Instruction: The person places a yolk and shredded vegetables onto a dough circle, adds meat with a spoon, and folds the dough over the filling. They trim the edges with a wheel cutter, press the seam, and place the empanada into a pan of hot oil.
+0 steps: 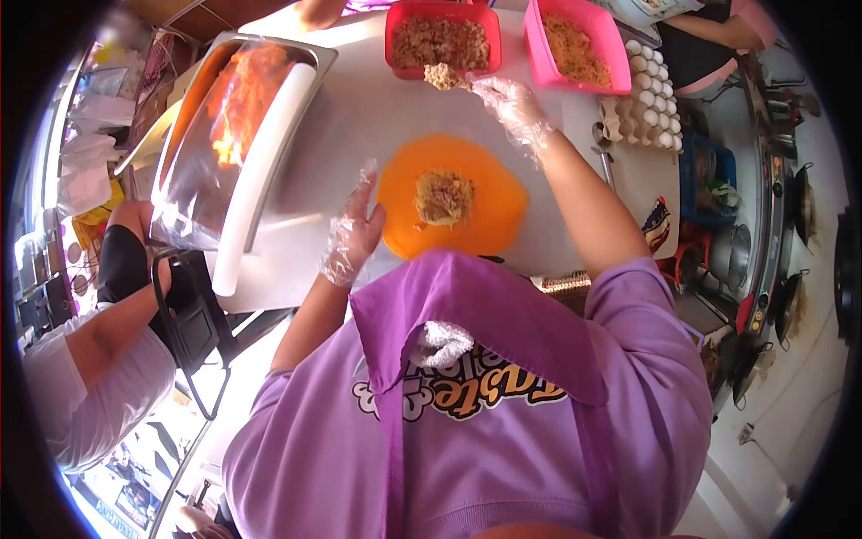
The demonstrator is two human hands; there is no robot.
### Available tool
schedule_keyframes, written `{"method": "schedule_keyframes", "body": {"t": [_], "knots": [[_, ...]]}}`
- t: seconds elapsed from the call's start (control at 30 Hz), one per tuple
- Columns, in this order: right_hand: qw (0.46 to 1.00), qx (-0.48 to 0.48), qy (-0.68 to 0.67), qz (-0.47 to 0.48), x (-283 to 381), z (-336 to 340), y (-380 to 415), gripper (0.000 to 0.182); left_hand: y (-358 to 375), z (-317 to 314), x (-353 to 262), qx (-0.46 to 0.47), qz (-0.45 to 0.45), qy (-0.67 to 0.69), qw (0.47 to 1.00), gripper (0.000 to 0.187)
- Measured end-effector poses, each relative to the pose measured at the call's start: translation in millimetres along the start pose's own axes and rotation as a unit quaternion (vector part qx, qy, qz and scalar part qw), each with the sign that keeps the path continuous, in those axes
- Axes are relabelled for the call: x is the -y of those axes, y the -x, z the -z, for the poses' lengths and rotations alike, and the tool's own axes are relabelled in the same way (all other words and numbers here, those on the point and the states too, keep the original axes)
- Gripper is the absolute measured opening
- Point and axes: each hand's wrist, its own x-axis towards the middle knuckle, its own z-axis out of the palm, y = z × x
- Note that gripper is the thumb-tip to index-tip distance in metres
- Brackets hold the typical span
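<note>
A thin, flat orange dough sheet (409, 232) lies on the table in front of me. In its middle sits a small mound of shredded and minced filling (444, 197). My left hand (355, 232), in a clear plastic glove, rests at the sheet's left edge with its fingers stretched out and holds nothing. My right hand (514, 103), gloved the same way, is closed around what looks like a spoon, its handle mostly hidden. A clump of minced filling (441, 77) sits on its end, just by the near rim of a red tub (444, 72) of minced filling.
A pink tub (536, 56) of shredded filling stands at the far right, beside egg trays (620, 121) with several eggs. At the left is a metal tray (325, 59) with plastic-covered orange dough (247, 94) and a white roll (260, 180). Other people stand around the table (314, 135).
</note>
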Motion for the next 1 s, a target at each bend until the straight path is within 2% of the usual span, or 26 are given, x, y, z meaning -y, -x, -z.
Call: {"method": "schedule_keyframes", "body": {"t": [0.1,0.17,0.23,0.3,0.33,0.37,0.4,0.43,0.5,0.57,0.63,0.67,0.8,0.87,0.93,1.0], "knots": [[0.997,0.062,-0.03,-0.027,-29.0,-0.6,45.9,0.018,-5.2,-20.1,25.2,0.017,-0.004,0.072,0.997,0.06],[0.996,0.077,-0.009,-0.049,-32.2,-7.9,81.0,0.018,-8.2,-31.1,29.1,0.031,-0.035,0.17,0.984,0.067],[0.993,0.091,0.012,-0.07,-49.7,-11.9,102.3,0.018,-10.1,-44.0,35.9,0.035,-0.062,0.178,0.981,0.07],[0.983,0.084,0.079,0.142,-84.8,-16.3,116.5,0.021,-7.5,-51.5,31.5,0.039,-0.087,0.186,0.978,0.073],[0.983,0.085,0.08,0.141,-80.2,-18.5,123.5,0.021,-4.5,-51.7,18.0,0.043,-0.09,0.111,0.989,0.078],[0.965,0.064,0.135,0.216,-75.8,-21.7,131.0,0.026,-1.8,-52.4,5.5,0.048,-0.093,0.034,0.994,0.084],[0.938,0.043,0.189,0.288,-69.3,-25.0,138.8,0.031,0.3,-54.5,-2.8,0.049,-0.093,0.035,0.994,0.084],[0.938,0.042,0.19,0.287,-65.4,-26.8,146.3,0.031,2.0,-56.6,-9.9,0.071,-0.08,0.034,0.994,0.088],[0.88,0.001,0.387,0.274,-59.5,-31.3,158.2,0.041,3.3,-63.2,-13.8,0.092,-0.067,0.033,0.993,0.092],[0.86,-0.034,0.404,0.309,-66.1,-34.8,162.1,0.046,1.5,-74.5,-8.2,0.087,-0.126,0.089,0.984,0.096],[0.816,-0.054,0.443,0.366,-75.7,-34.7,163.9,0.048,-5.3,-86.8,-1.8,0.061,-0.143,0.053,0.986,0.098],[0.816,-0.054,0.444,0.366,-80.4,-34.4,165.0,0.048,-8.1,-91.0,2.3,0.034,-0.159,0.017,0.987,0.1],[0.822,-0.05,0.436,0.363,-85.1,-34.1,165.8,0.05,-14.6,-97.7,9.9,0.028,-0.184,0.009,0.982,0.103],[0.825,-0.058,0.424,0.369,-82.7,-34.6,165.6,0.051,-18.8,-103.0,16.2,0.01,-0.227,0.071,0.971,0.103],[0.857,-0.037,0.403,0.319,-79.3,-34.1,167.4,0.052,-20.0,-103.5,10.5,0.009,-0.228,0.12,0.966,0.103],[0.866,-0.043,0.389,0.313,-77.7,-33.7,170.4,0.053,-18.5,-99.9,-0.4,0.01,-0.228,0.17,0.959,0.103]]}}
